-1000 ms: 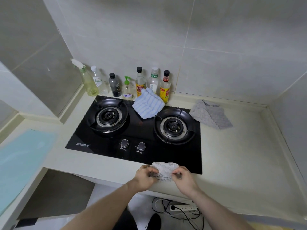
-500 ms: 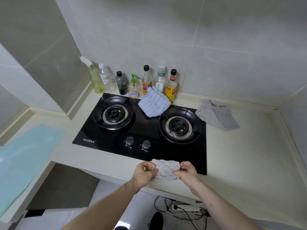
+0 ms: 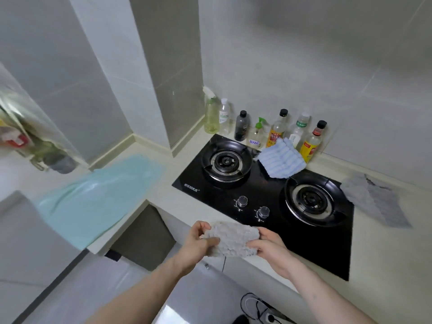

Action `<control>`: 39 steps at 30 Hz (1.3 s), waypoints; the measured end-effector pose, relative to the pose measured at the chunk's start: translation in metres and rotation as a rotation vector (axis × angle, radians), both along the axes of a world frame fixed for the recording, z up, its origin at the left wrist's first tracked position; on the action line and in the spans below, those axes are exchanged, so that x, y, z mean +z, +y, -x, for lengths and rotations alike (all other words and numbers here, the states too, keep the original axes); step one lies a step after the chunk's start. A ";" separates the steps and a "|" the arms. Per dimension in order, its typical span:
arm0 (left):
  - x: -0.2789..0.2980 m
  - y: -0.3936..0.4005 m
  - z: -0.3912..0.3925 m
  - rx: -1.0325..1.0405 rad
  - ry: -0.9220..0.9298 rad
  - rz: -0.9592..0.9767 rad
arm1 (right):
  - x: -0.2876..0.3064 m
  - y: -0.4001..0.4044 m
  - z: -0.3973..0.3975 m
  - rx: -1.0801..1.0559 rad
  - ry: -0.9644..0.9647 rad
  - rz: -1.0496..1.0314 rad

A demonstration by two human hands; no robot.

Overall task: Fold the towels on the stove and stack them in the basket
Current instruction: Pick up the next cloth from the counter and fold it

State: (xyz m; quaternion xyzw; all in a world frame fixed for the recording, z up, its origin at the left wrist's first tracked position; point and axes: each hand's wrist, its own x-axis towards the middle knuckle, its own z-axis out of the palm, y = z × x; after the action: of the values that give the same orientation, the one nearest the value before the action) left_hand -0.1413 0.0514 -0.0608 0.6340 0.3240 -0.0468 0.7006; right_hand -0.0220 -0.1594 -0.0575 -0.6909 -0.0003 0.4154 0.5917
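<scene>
Head cam: left hand [image 3: 198, 242] and right hand [image 3: 266, 245] both pinching folded grey towel [image 3: 231, 240], keeping fold from popping open.

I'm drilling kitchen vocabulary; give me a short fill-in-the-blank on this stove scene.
1. Both hands hold a folded ____ towel.
2. The blue striped towel lies between the two ____.
3. The stove has ____ knobs.
4. Another gray towel lies to the stove's ____.

Missing words: gray; burners; two; right
</scene>
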 end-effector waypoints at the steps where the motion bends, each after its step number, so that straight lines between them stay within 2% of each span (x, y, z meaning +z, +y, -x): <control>1: 0.003 0.013 0.013 0.026 -0.018 0.007 | 0.006 0.016 0.008 0.016 -0.006 -0.013; 4: 0.017 0.051 0.055 0.127 -0.054 0.024 | 0.021 0.064 0.035 0.075 -0.022 -0.048; 15: 0.070 0.184 0.244 0.406 -0.197 -0.168 | 0.067 0.243 0.179 0.294 -0.192 -0.147; 18: 0.079 0.221 0.300 0.472 -0.181 -0.199 | 0.077 0.292 0.223 0.360 -0.227 -0.172; 24: 0.101 0.285 0.407 0.590 -0.176 -0.135 | 0.099 0.387 0.299 0.584 -0.300 -0.220; 33: 0.127 0.344 0.538 0.943 -0.151 -0.269 | 0.130 0.528 0.413 0.890 -0.305 -0.320; 39: 0.134 0.393 0.615 1.110 -0.052 -0.392 | 0.129 0.626 0.492 1.060 -0.253 -0.381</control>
State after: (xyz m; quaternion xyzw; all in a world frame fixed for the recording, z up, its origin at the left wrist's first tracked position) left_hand -0.7567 0.4440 0.0737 0.4882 0.5929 0.4030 0.4977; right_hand -0.5143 0.4665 0.0712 -0.5219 -0.4921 0.5616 0.4124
